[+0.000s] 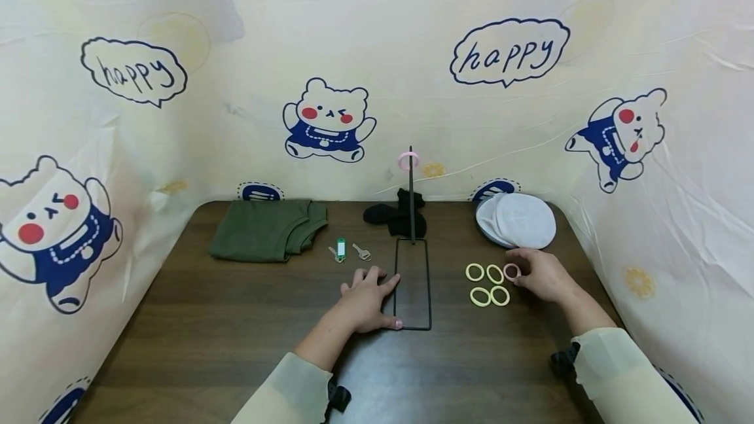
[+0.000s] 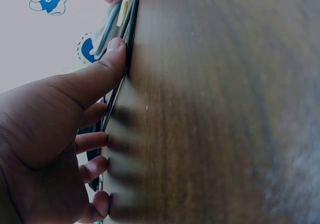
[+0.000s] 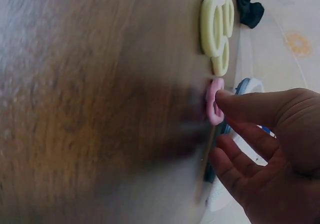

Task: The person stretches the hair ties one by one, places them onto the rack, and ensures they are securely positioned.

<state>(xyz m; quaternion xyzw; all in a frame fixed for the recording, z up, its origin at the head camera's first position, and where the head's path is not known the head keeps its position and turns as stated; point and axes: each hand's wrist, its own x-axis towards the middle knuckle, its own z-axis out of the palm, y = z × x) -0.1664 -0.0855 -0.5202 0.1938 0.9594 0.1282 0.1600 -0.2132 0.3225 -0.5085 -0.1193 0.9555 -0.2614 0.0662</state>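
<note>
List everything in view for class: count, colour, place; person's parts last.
Table: 1, brown, foreground
Backdrop: 1, cream, behind table
Bears: 3, blue-white, backdrop
Bubbles: 2, blue, backdrop
Cloth: 1, green, left
Keys: 2, silver, right of cloth
Tag: 1, green, by left key
Stand: 1, black, centre
Fabric: count unclear, black, behind stand
Yellow rings: 4, yellow, right
Upper ring: 1, pink, near stand's top
Lower ring: 1, pink, by yellow rings
White item: count unclear, white, far right
Sleeves: 2, pale, bottom
Wrist gear: 2, black, sleeves
Left hand: 1, bare, on stand
Right hand: 1, bare, pinching lower ring
</note>
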